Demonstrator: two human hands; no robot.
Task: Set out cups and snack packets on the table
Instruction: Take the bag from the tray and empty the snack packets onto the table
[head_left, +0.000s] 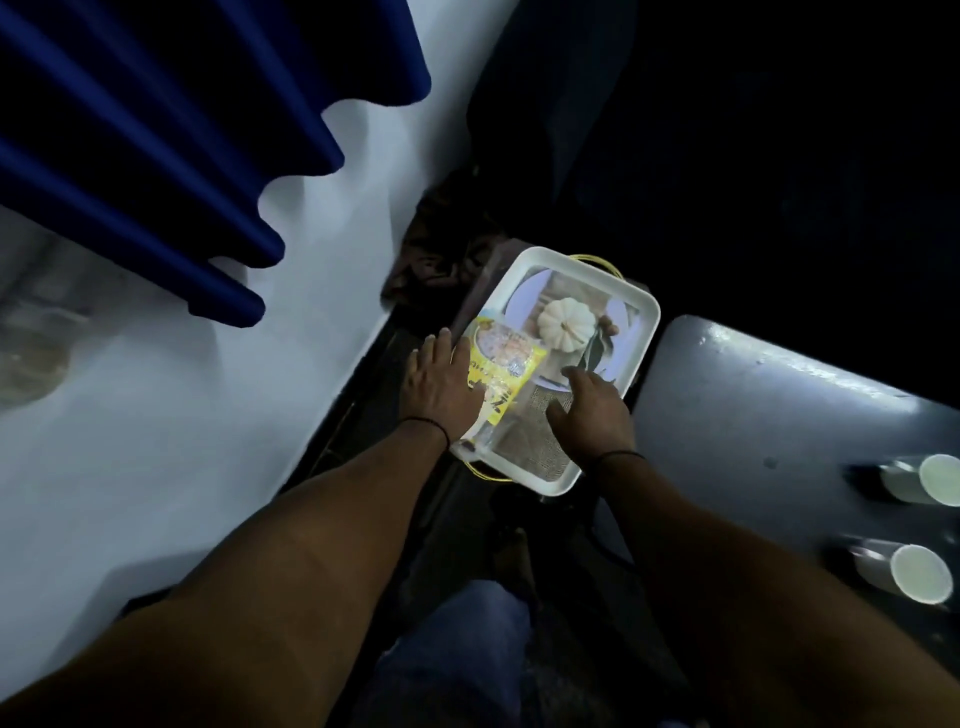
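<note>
Fingers (441, 345) of left hand (441, 384) spread flat, pressing on yellow snack packet (501, 358); nothing curled round it. Fingers of right hand (592, 405) straight and relaxed over the tray (641, 338), holding nothing. Packet lying on tray's left side, partly over the rim. Tray printed with a pale pumpkin picture, sitting low beside the dark counter (753, 395). Two cups (922, 571) lying tipped at counter's right edge. Likely early: packet not yet on counter. Packet lettering blurred, unreadable.

A blue pleated curtain (156, 145) hangs over a pale wall (322, 218), with dark crumpled cloth (441, 239) below.
</note>
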